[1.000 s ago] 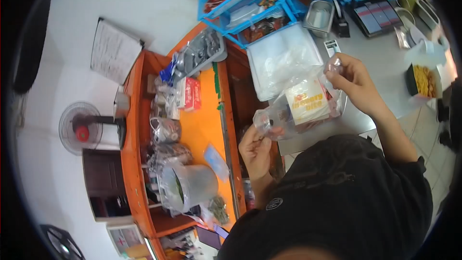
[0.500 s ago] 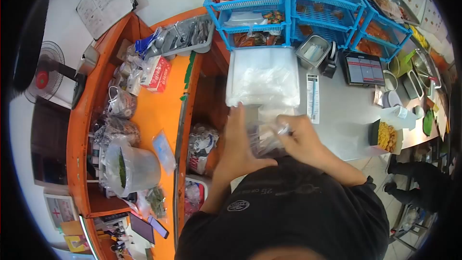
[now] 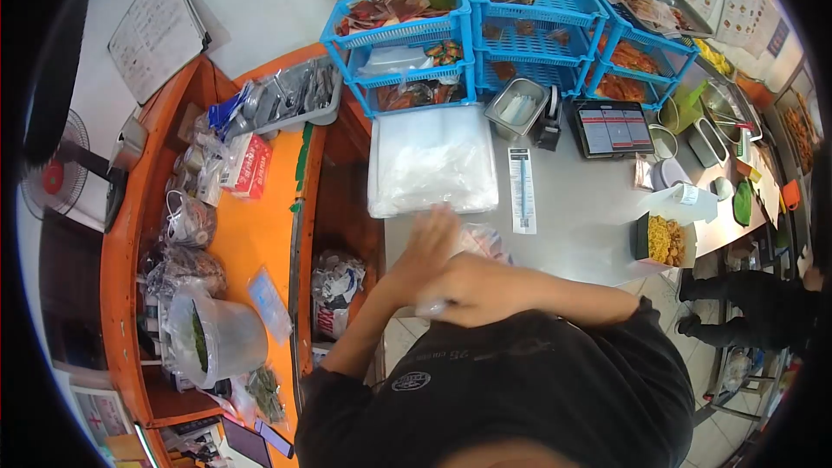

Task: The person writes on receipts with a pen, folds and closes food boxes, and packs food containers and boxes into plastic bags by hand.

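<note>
A clear plastic bag point(image 3: 487, 241) with something pale and reddish inside lies at the near edge of the steel counter, partly hidden by my hands. My right hand point(image 3: 475, 289) is closed in front of it, gripping gathered plastic, a bit of which shows below the fingers. Across the right wrist area, my left hand point(image 3: 426, 247) is stretched out, slightly blurred, its fingertips close to the stack of clear plastic bags point(image 3: 433, 160). What exactly fills the bag is hidden.
Blue stacked baskets point(image 3: 403, 69) line the back. A metal container point(image 3: 517, 108), a tablet point(image 3: 614, 128) and a paper slip point(image 3: 523, 191) sit on the counter. Right of my arm stands a box of noodles point(image 3: 666, 240). An orange shelf point(image 3: 243, 247) runs along the left; another person point(image 3: 758, 308) stands right.
My right hand has moved left and down, pulling the plastic across toward my body, while my left hand has shifted over beside it. The whole view has swung a little to the right.
</note>
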{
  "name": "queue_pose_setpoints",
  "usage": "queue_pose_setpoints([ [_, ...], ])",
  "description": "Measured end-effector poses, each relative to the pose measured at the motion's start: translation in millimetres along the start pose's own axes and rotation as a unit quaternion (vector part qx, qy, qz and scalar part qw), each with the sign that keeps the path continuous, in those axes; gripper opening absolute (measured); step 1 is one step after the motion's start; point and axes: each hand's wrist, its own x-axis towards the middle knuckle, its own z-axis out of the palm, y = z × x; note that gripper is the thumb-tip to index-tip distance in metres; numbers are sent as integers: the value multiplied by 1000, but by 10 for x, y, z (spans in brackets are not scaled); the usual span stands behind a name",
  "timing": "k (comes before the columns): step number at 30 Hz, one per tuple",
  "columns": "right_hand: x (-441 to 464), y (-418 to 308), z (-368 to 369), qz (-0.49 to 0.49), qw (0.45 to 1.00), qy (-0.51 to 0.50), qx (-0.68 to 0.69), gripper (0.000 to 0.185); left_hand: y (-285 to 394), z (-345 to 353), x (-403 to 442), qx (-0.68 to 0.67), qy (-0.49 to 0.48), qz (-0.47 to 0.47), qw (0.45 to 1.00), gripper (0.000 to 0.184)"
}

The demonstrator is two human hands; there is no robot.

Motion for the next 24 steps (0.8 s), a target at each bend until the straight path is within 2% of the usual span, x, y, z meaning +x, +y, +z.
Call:
queue_pose_setpoints([
  [1,83,111,223,-32,998,1,-55,18,-24,111,65,92,-53,56,993,91],
  [2,162,223,372,-64,992,3,-110,20,-55,205,40,-49,-82,0,995,86],
  [3,255,304,401,-23,992,12,-120,21,-64,316,-31,-188,-110,-54,975,81],
  [4,367,383,375,17,991,22,-129,22,-67,426,-121,-321,-137,-107,931,76],
  [6,581,542,253,95,984,43,-146,25,-72,587,-261,-561,-185,-206,780,66],
  [8,644,718,235,174,971,60,-153,28,66,430,-170,-622,-224,-256,705,58],
  [10,621,989,365,165,971,122,-125,29,371,-108,154,-531,-261,-265,762,53],
  [11,608,1102,407,161,969,152,-112,30,378,22,65,-555,-161,-272,770,45],
  [13,545,1290,262,181,965,149,-118,34,235,106,89,-604,-196,-162,755,34],
  [14,497,1381,134,189,963,148,-120,37,245,108,93,-577,-168,-128,789,29],
  [15,369,1270,-78,188,974,100,-74,35,270,80,116,-547,-137,-97,820,24],
  [16,169,1133,-282,185,981,51,-27,34,438,-21,183,-459,-61,-84,882,19],
  [18,-273,1154,-463,145,980,113,79,37,506,-51,250,-263,14,5,965,11],
  [20,-709,1187,-538,177,951,207,142,39,321,77,285,-54,14,153,987,6],
  [21,-919,1242,-523,218,940,233,116,41,154,234,250,-89,-54,147,984,8],
  [23,-1265,1380,-371,298,912,275,63,46,-231,481,167,-33,63,97,993,11],
  [24,-1361,1387,-247,266,917,298,11,52,-443,561,140,-1,122,70,990,18],
])
